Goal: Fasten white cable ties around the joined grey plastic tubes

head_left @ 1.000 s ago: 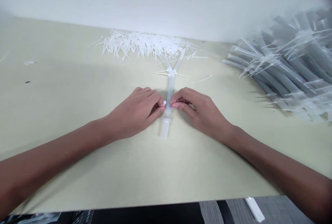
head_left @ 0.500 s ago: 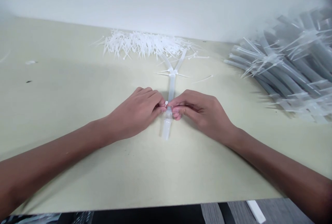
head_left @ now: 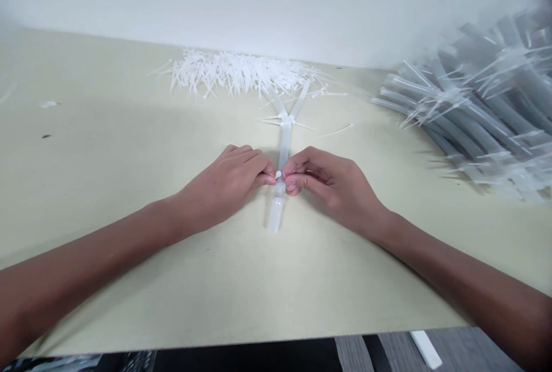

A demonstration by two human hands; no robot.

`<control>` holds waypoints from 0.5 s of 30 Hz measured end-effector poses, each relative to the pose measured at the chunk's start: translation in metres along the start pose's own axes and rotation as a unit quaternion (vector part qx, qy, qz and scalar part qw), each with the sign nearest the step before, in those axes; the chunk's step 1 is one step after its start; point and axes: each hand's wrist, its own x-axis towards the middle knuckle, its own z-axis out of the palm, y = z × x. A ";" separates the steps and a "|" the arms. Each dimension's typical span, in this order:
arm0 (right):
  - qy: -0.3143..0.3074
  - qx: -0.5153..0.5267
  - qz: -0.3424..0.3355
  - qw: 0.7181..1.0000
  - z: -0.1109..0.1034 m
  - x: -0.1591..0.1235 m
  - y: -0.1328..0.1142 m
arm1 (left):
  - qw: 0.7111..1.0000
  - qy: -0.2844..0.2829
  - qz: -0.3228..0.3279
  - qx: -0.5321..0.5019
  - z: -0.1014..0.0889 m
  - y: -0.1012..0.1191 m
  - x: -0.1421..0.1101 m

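Note:
A translucent tube assembly (head_left: 284, 143) lies on the table, its two thin branches forming a Y at the far end and a wider clear end piece (head_left: 275, 214) towards me. White zip ties sit around the fork, their tails sticking out. Above the joint near the end piece shows the white head of another zip tie (head_left: 278, 175). My left hand (head_left: 235, 185) pinches this zip tie from the left, thumb against fingers. From the right, my right hand (head_left: 330, 182) is closed in a pinch on the same zip tie. Fingers partly hide the tie's loop.
A heap of loose white zip ties (head_left: 241, 73) lies against the wall at the back. Finished-looking tube assemblies (head_left: 478, 113) are piled at the right. One single zip tie (head_left: 336, 130) lies apart. The table's front edge (head_left: 241, 342) runs below.
The zip tie's head has shifted slightly right, closer over the tube. Both hands stay in nearly the same place.

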 end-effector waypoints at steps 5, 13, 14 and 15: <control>0.003 -0.049 -0.012 0.999 -0.001 0.001 0.001 | 1.000 0.001 -0.020 -0.015 -0.001 0.002 0.000; 0.004 -0.107 -0.015 0.994 -0.001 0.002 0.001 | 1.000 -0.014 -0.023 -0.007 -0.003 0.004 0.001; 0.005 -0.110 -0.016 0.994 -0.001 0.002 0.001 | 1.000 -0.016 -0.023 -0.005 -0.003 0.005 0.001; 0.007 -0.107 -0.016 0.994 -0.001 0.002 0.001 | 1.000 -0.018 -0.023 -0.003 -0.003 0.005 0.001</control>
